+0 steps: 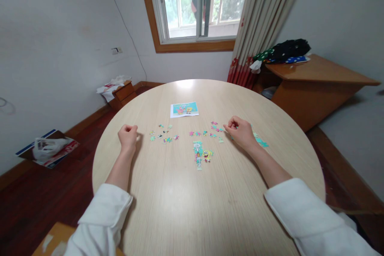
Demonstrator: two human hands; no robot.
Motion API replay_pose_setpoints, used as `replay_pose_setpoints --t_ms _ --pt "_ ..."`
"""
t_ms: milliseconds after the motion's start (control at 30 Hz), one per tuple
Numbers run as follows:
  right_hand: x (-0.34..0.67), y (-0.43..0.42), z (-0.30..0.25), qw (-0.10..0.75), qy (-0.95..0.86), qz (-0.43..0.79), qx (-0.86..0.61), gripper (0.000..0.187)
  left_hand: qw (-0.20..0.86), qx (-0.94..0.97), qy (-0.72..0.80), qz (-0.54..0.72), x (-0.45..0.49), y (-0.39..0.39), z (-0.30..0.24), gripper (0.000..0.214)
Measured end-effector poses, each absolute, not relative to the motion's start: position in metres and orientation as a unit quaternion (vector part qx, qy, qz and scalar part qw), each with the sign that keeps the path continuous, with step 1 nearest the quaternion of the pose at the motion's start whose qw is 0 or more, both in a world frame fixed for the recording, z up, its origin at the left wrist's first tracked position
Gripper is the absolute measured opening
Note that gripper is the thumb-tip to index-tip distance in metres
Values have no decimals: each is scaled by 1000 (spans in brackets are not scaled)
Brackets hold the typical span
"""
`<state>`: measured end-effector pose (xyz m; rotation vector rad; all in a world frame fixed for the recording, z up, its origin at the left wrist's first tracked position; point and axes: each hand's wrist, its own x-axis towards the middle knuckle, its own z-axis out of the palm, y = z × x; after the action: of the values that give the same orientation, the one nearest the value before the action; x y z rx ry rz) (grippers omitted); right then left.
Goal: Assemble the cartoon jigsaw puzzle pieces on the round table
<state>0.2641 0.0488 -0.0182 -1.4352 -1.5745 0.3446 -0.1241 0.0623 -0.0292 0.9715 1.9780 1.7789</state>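
A round, pale wooden tabletop (192, 208) fills the near and middle ground. Beyond its far edge a wood-framed window (195, 4) sits in the far wall, with a red-patterned curtain (264, 16) hanging to its right. Far right, well apart from the round one, a brown side tabletop (315, 80) carries a heap of dark clothes (285, 50). Both forearms come in from the near edge in white sleeves. The left hand (128, 136) rests on the wood at the left, closed into a fist; whether anything is inside it cannot be told. The right hand (241, 132) rests at the right with fingers curled and thumb pinched against the fingertips, and it is unclear whether a piece sits in that pinch. Toward the far side of centre lies a printed cartoon picture (184, 109). Between the hands and slightly nearer lies a joined puzzle section (201, 154). Loose pieces (164, 135) are scattered just right of the left hand, a second scatter (210, 131) lies just left of the right hand's fingertips, and a few teal pieces (260, 141) lie just to its right.
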Motion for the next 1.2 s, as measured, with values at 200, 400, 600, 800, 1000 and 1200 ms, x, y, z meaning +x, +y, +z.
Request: replay_pose_setpoints --t_ms 200,400,600,800,1000,1200 --pt "265 49 -19 464 -651 128 -588 26 153 341 693 617 -121 61 -26 19" --pt "265 48 -19 458 -655 122 -589 34 151 361 694 604 -118 59 -25 18" --pt "265 47 -19 454 -658 124 -587 36 157 369 696 595 -121 61 -29 14" --pt "264 47 -17 462 -654 140 -583 27 175 378 686 596 -121 62 -30 9" --pt "263 47 -18 472 -650 160 -574 15 186 393 664 608 -120 63 -31 11" --pt "263 48 -19 468 -654 169 -570 14 181 399 659 612 -123 65 -35 10"
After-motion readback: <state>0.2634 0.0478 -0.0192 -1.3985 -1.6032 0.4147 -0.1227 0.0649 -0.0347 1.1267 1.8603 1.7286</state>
